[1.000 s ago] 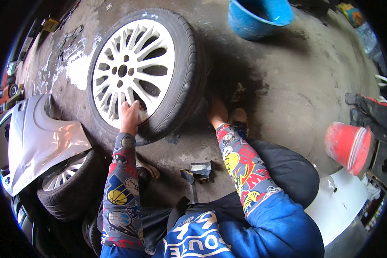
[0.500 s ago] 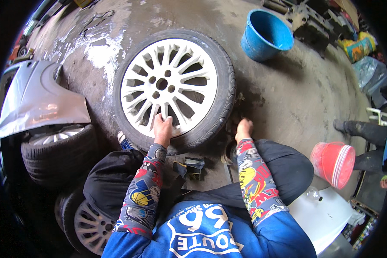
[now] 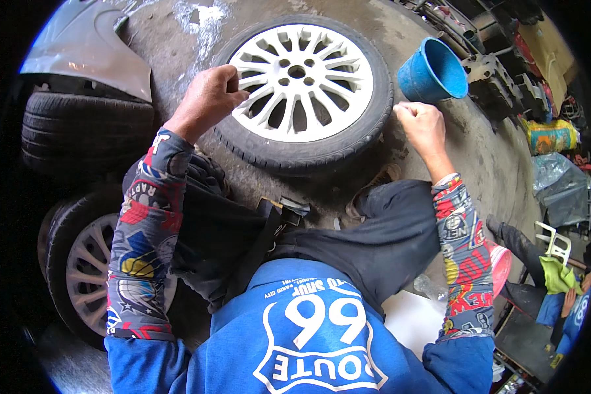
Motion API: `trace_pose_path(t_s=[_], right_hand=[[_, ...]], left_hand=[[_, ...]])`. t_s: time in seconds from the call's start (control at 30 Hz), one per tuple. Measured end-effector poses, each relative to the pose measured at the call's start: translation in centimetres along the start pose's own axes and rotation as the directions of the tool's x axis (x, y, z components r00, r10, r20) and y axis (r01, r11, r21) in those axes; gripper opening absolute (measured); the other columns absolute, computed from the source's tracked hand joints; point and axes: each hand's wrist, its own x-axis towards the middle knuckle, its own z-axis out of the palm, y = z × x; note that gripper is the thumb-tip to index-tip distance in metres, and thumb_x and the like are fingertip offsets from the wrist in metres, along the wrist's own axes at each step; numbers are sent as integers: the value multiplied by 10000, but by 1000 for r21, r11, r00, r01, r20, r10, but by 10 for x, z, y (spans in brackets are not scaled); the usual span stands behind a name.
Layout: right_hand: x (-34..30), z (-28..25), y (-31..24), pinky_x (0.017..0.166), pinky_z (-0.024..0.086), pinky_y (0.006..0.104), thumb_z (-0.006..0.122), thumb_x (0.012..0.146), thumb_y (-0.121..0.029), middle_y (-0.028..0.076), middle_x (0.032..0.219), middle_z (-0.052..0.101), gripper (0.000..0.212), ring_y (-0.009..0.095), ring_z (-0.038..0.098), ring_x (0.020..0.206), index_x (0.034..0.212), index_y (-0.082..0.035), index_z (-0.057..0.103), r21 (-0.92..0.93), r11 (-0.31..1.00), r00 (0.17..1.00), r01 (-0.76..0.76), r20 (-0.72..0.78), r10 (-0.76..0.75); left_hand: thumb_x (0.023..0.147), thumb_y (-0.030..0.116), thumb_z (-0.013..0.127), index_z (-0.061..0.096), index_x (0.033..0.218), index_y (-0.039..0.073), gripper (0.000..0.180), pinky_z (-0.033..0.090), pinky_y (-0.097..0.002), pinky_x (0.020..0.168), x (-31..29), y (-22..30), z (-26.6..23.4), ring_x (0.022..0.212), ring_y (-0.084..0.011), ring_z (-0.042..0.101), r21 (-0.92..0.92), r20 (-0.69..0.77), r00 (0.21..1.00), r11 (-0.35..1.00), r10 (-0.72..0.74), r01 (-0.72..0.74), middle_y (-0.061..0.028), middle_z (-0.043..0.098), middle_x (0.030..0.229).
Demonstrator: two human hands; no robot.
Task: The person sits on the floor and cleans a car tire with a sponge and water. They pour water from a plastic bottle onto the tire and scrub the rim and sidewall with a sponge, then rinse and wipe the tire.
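Note:
A car wheel (image 3: 302, 134) with a white multi-spoke rim and black tyre lies face up on the floor before me. My left hand (image 3: 207, 102) is at the wheel's left side, fingers curled in and thumb towards the spokes. My right hand (image 3: 423, 128) is closed in a fist by the tyre's right edge. Whether either hand touches the tyre I cannot tell, and what the fingers may hold is hidden. Small dark and grey flat pieces (image 3: 295, 206) lie between my legs, in front of the wheel.
A blue bucket (image 3: 417, 79) stands beyond my right hand. At left, a silver car panel (image 3: 85, 52) rests over a tyre (image 3: 79, 134); another wheel (image 3: 88, 262) leans nearer. Metal parts (image 3: 492, 79) line the far right. Another person (image 3: 571, 305) holds a green cloth (image 3: 558, 274) at right.
My left hand has left the rim's near spokes and moved up and left. My right hand has risen from beside the tyre's near right edge. The view has shifted.

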Motion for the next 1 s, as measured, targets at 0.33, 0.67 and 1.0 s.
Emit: trace_pose_path(t_s=[0.33, 0.67, 1.0], right_hand=[[-3, 56, 10, 1239, 275, 506, 843, 791, -324, 242, 1649, 326, 1070, 379, 336, 1525, 1646, -126, 231, -9, 998, 995, 70, 72, -69], [-15, 55, 28, 1195, 372, 429, 771, 843, -385, 211, 1551, 494, 828, 351, 472, 1440, 1542, -74, 456, -52, 998, 879, 35, 476, -7], [-27, 44, 26, 1217, 343, 425, 772, 855, -327, 223, 1611, 407, 890, 355, 411, 1486, 1603, -89, 353, 26, 995, 962, 99, 253, -102]], left_hand=[[931, 402, 739, 620, 1320, -4, 574, 557, -470, 963, -6, -25, 47, 1133, -399, 690, 232, 376, 927, 968, 0, -95, -285, 706, 1168], [946, 350, 713, 601, 1344, -12, 549, 541, -499, 950, -9, 4, 54, 1095, -436, 686, 175, 439, 893, 965, 100, -194, -302, 704, 1127], [903, 303, 716, 688, 1234, 24, 434, 547, -492, 915, -43, -64, 83, 1051, -433, 690, 86, 462, 885, 990, 57, -108, -272, 723, 1073]])
